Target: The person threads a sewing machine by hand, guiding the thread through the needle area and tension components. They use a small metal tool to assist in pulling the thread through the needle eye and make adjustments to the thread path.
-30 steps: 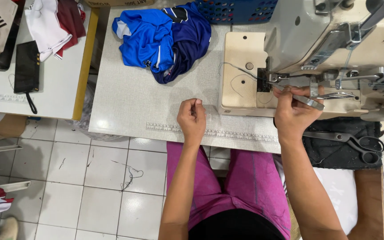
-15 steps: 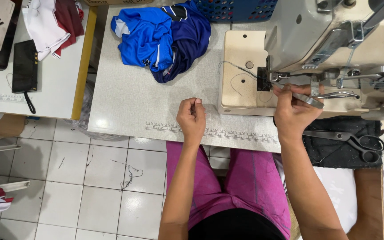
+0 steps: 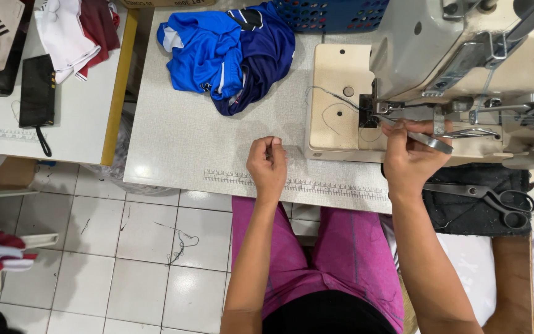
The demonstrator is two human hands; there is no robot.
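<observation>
R hand (image 3: 410, 162) grip: fingers pinched on slim metal tweezers (image 3: 420, 137), tip aimed at the needle area of the sewing machine (image 3: 465, 62). L hand (image 3: 268, 166) grip: fingertips pressed together, seemingly on a thin thread, too fine to tell for sure; hand rests on the surface (image 3: 193, 148) near its front edge, just left of the machine's cream bed plate (image 3: 335, 105).

Near: pink-clad lap under the surface edge, white tiled floor (image 3: 125, 266) w/ thread scraps at left. A printed ruler strip runs along the surface front. R of the right wrist, black scissors (image 3: 489, 196) lie on dark cloth.

Further back: thin thread loops lie across the bed plate toward the needle. Crumpled blue and navy garment (image 3: 230, 52) sits at the rear of the surface, well apart from both hands; blue plastic basket (image 3: 335, 13) just behind it. Far left, a 2nd white surface w/ yellow edge (image 3: 115, 86) carries a black pouch (image 3: 37, 91) and white/red cloth (image 3: 75, 31).
</observation>
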